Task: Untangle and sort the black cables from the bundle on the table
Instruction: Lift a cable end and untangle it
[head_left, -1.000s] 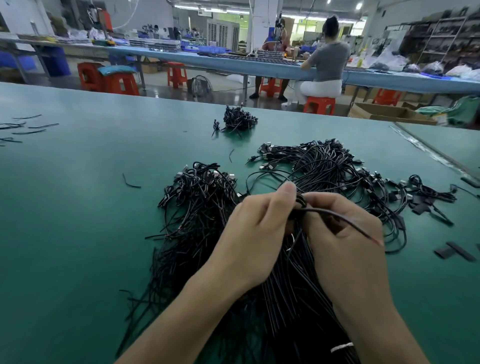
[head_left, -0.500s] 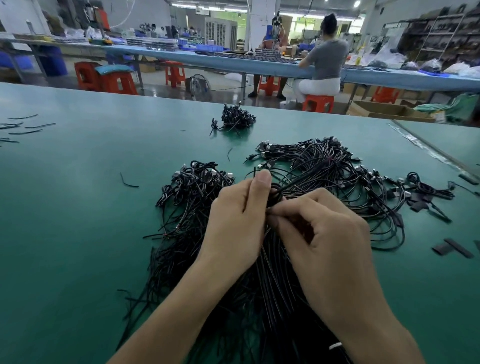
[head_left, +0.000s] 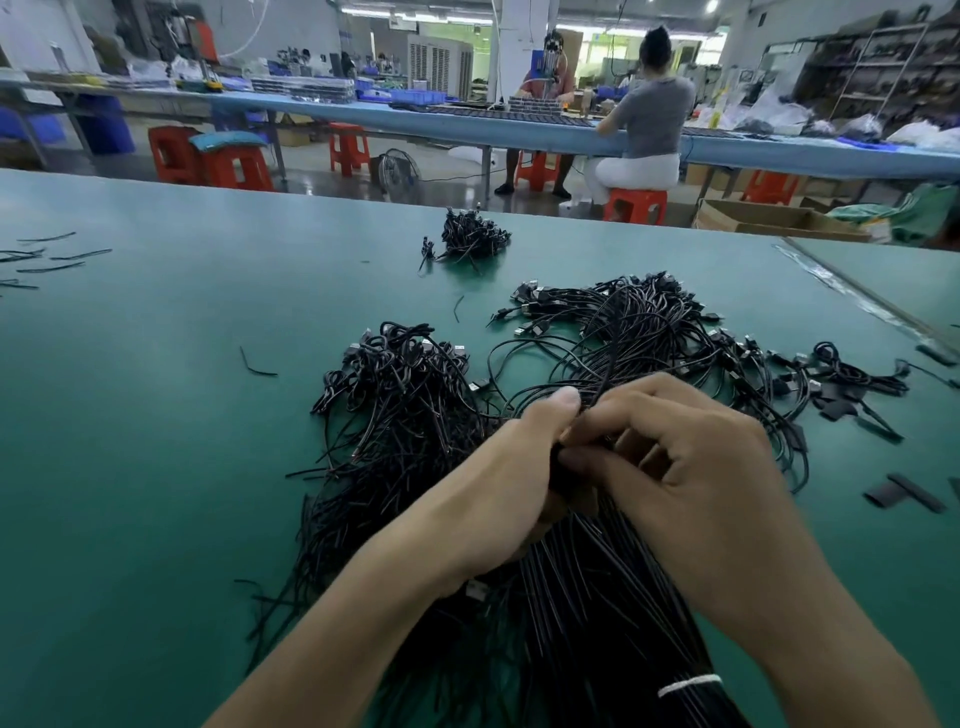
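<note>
Presently, strands of the black cable bundle (head_left: 597, 597), spread over the green table (head_left: 156, 467) at lower centre, are being pinched by the curled fingers of the left hand (head_left: 498, 488) and the right hand (head_left: 691, 478).

bare green table (head_left: 156, 441) left, cable piles (head_left: 649, 338) ahead, black strips (head_left: 906, 493) right

Black cables (head_left: 613, 358) sprawl across a plain green table (head_left: 130, 415); a white tie (head_left: 688, 685) bands one bundle; orange stools (head_left: 236, 166) behind.
</note>
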